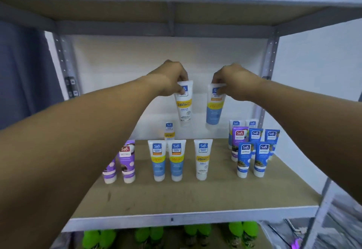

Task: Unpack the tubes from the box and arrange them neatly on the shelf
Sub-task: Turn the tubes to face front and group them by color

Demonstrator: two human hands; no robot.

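White tube (184,101) pinched by left hand (172,78) — blue tube (214,107) by right hand (233,82), arms outstretched.

six white, five blue, three purple tubes (201,160)

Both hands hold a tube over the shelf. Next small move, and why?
Probably lower both onto the shelf behind matching ones. The left hand pinches a white tube and the right hand a blue tube, both hanging cap-down above the board. The back row has room.
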